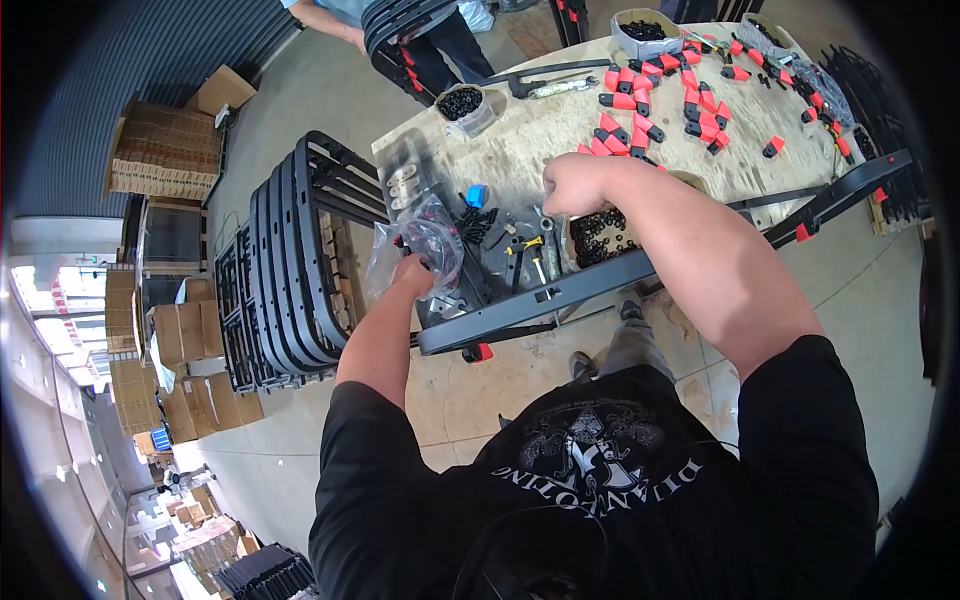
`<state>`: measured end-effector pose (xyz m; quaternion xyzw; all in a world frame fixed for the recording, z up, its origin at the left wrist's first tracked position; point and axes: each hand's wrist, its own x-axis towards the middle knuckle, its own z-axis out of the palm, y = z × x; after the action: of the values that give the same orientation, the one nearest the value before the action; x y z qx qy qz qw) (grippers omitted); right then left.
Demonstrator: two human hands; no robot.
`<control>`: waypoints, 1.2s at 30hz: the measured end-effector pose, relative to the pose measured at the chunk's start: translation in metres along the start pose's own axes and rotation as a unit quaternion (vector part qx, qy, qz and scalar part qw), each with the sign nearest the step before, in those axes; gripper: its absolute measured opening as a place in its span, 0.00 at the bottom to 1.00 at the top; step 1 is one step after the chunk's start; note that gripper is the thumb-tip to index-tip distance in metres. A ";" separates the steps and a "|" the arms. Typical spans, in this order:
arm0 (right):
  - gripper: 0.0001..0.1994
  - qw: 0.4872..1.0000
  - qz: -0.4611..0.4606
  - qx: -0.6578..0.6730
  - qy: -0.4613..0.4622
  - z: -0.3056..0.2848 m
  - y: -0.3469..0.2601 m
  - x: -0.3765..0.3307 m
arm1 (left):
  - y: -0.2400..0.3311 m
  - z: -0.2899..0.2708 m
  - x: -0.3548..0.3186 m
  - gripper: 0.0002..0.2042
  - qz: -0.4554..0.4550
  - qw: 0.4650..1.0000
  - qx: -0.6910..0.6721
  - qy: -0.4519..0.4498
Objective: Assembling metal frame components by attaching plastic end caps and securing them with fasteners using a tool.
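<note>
Black T-shirt (600, 490) fills the bottom of the view. Left hand (412, 272) grips a clear plastic bag (430, 240) of dark parts, over the long black bar (560, 295). Right hand (572, 185) is fisted just above a tub of black fasteners (598, 238); red-and-black clips (660, 100) lie beyond it.

Even, fairly bright indoor light fills the centre. Blown-out white glare sits at the lower left of the frame. Shadows are soft and short. Fisheye distortion bends straight lines near the rim, and black corners surround the round picture. Edges look slightly soft.
</note>
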<state>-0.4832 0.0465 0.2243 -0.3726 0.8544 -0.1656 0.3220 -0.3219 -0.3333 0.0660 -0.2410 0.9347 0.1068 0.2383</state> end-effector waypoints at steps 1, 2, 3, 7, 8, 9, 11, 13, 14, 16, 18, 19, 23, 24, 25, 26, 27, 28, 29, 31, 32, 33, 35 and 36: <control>0.25 1.000 -0.002 0.003 0.007 -0.001 -0.001 -0.003 | 0.004 0.002 0.002 0.20 -0.008 0.999 0.032 0.008; 0.25 1.000 -0.005 0.006 0.013 -0.001 -0.002 -0.004 | 0.007 0.005 0.002 0.19 -0.017 0.998 0.063 0.015; 0.25 1.000 -0.003 0.004 0.010 0.001 -0.001 -0.003 | 0.008 0.007 0.001 0.19 -0.016 0.998 0.060 0.012; 0.25 1.000 0.019 0.004 0.005 0.002 0.005 -0.004 | 0.024 0.001 -0.002 0.21 -0.002 0.999 0.035 0.021; 0.24 1.000 0.022 0.004 0.008 0.002 0.004 -0.004 | 0.022 0.002 -0.002 0.21 -0.003 1.000 0.024 0.019; 0.24 1.000 0.023 0.004 0.009 0.001 0.004 -0.004 | 0.022 0.003 -0.002 0.21 -0.002 0.999 0.025 0.019; 0.24 0.999 0.032 0.016 0.000 0.001 0.005 -0.003 | 0.025 0.006 -0.003 0.21 -0.014 0.998 0.047 0.029; 0.25 0.999 0.029 0.016 0.007 0.000 0.005 -0.006 | 0.017 0.010 0.008 0.20 0.000 0.999 0.044 0.022; 0.25 1.000 0.023 0.015 0.011 0.000 0.003 -0.006 | 0.011 0.011 0.014 0.19 0.010 0.999 0.041 0.015; 0.23 1.000 0.030 0.004 -0.001 0.000 -0.002 -0.004 | 0.003 0.019 0.020 0.18 0.006 0.999 0.043 0.022; 0.24 1.000 0.015 0.005 0.000 0.002 0.001 0.001 | 0.003 0.019 0.020 0.18 0.005 0.998 0.046 0.029; 0.24 1.000 0.021 0.005 0.002 0.003 0.003 0.000 | 0.006 0.017 0.016 0.17 0.014 0.999 0.025 0.037; 0.24 0.999 0.028 0.022 0.003 0.005 0.006 -0.001 | 0.017 0.008 -0.007 0.16 0.040 0.984 -0.086 0.151; 0.24 0.999 0.027 0.019 0.007 0.005 0.006 0.000 | 0.017 0.003 -0.011 0.16 0.036 0.984 -0.086 0.153; 0.24 1.000 0.022 0.018 0.008 0.006 0.005 0.002 | 0.018 -0.006 -0.016 0.17 0.066 0.959 -0.167 0.218; 0.24 1.000 0.014 0.013 0.007 0.005 0.004 0.004 | 0.017 -0.014 -0.023 0.17 0.094 0.923 -0.246 0.282; 0.24 1.000 0.006 0.008 0.005 0.005 0.002 0.006 | 0.013 -0.022 -0.034 0.17 0.090 0.922 -0.243 0.287; 0.24 1.000 0.011 0.011 0.010 0.006 0.009 0.004 | 0.033 -0.040 -0.053 0.16 0.094 0.912 -0.257 0.306; 0.24 1.000 0.017 0.009 0.014 0.006 0.013 0.003 | 0.050 -0.059 -0.077 0.14 0.095 0.900 -0.270 0.327; 0.24 1.000 0.012 0.004 0.017 0.008 0.014 0.008 | 0.070 -0.085 -0.127 0.13 0.139 0.894 -0.294 0.309; 0.23 1.000 0.015 0.004 0.019 0.010 0.018 0.010 | 0.082 -0.097 -0.150 0.12 0.188 0.885 -0.319 0.283; 0.23 1.000 0.019 0.004 0.020 0.010 0.021 0.011 | 0.097 -0.109 -0.176 0.12 0.191 0.884 -0.318 0.284; 0.22 0.999 0.043 0.005 0.003 0.006 0.019 0.011 | 0.123 -0.127 -0.221 0.10 0.292 0.876 -0.267 0.278; 0.23 0.998 0.066 0.005 -0.016 0.004 0.016 0.011 | 0.131 -0.126 -0.232 0.10 0.339 0.852 -0.272 0.290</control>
<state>-0.4945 0.0494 0.2082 -0.3165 0.8710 -0.1425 0.3476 -0.2585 -0.1671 0.3012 0.0155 0.9186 0.3565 -0.1699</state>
